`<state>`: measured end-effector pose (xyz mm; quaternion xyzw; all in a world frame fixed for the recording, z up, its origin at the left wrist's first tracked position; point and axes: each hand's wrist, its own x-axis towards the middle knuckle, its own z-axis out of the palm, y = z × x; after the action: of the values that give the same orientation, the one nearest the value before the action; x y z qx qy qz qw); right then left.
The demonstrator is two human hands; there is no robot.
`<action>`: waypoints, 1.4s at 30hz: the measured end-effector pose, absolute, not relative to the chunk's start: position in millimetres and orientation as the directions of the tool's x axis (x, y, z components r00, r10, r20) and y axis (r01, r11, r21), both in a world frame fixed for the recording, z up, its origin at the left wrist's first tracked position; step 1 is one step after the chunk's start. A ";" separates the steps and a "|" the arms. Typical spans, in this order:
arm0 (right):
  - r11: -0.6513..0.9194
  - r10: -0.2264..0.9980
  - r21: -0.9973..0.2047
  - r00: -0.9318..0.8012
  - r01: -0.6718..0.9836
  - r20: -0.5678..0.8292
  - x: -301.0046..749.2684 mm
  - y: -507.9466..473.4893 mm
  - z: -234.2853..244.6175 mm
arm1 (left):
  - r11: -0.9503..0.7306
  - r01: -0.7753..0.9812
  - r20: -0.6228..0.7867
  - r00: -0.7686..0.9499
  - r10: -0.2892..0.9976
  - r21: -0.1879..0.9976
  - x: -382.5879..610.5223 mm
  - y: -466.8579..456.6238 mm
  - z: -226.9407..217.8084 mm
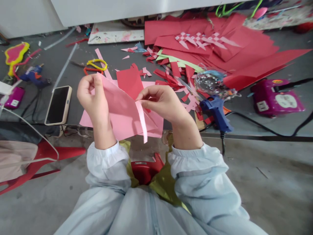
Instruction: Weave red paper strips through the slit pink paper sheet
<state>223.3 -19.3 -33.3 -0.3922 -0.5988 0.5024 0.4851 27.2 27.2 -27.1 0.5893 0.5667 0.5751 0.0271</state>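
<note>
My left hand (94, 99) is closed on the left edge of a pink paper sheet (117, 109), thumb on top. The sheet is raised and tilted above the table's front edge. At its right edge my right hand (165, 102) pinches the upper end of a narrow pink paper strip (142, 122), which hangs down. Whether the strip is still joined to the sheet, I cannot tell. More pink paper (156, 125) lies underneath, and a red paper piece (128, 80) lies just behind. Scissors (97, 65) with yellow and orange handles rest beyond my left hand.
A blue glue gun (216, 112) with a cord and a purple box (277, 98) stand at right. A phone (58, 106) lies left, near another glue gun (35, 76). Red sheets (244, 49) are piled at the back, with paper scraps (168, 78) in front.
</note>
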 end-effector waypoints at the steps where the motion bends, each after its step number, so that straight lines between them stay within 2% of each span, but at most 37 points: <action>1: 0.167 0.960 -0.986 -0.227 -0.002 0.163 223.7 -19.7 -32.7 | -0.357 0.632 0.649 -0.316 0.692 0.688 27.4 27.1 -27.4; 4: 0.136 0.960 -0.991 -0.249 0.016 0.128 224.3 -20.2 -30.2 | -0.395 0.571 0.647 -0.345 0.679 0.719 26.6 27.2 -28.3; 7: 0.157 0.957 -0.988 -0.249 0.008 0.151 223.6 -19.9 -28.7 | -0.437 0.509 0.634 -0.318 0.705 0.741 24.7 28.0 -29.1; 11: 0.181 0.958 -0.983 -0.222 -0.018 0.180 222.9 -19.6 -29.8 | -0.491 0.462 0.663 -0.368 0.652 0.739 24.5 29.3 -29.2; 20: 0.221 0.952 -0.974 -0.205 -0.055 0.228 223.9 -19.7 -33.6 | -0.332 0.632 0.634 -0.337 0.696 0.700 21.7 29.8 -29.4; 22: 0.184 0.962 -0.981 -0.194 -0.066 0.194 224.3 -18.9 -33.9 | -0.340 0.661 0.644 -0.286 0.709 0.669 19.7 28.9 -29.7; 27: 0.035 0.994 -0.984 -0.100 -0.175 0.053 225.1 -15.2 -36.5 | -0.508 0.605 0.737 -0.207 0.643 0.613 21.0 19.6 -27.7; 32: -0.023 1.000 -0.966 -0.009 -0.256 -0.021 226.2 -10.3 -41.1 | -0.508 0.553 0.667 -0.121 0.735 0.661 27.6 3.3 -17.2; 35: -0.001 1.000 -0.955 0.006 -0.295 -0.002 226.8 -8.7 -42.0 | -0.368 0.599 0.537 -0.125 0.834 0.711 31.2 -5.2 -11.3; 39: -0.006 1.000 -0.906 -0.015 -0.422 0.001 225.8 -8.4 -39.3 | -0.253 0.706 0.440 -0.093 0.893 0.661 35.7 -12.1 -9.8; 42: -0.001 1.000 -0.897 -0.020 -0.443 0.009 224.3 -8.3 -36.6 | -0.214 0.759 0.413 -0.080 0.907 0.615 38.6 -13.5 -13.0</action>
<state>224.3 -8.3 -36.6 -0.3666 -0.3796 0.6049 0.5963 38.6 -13.5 -13.0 0.6718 0.6200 0.3943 0.0941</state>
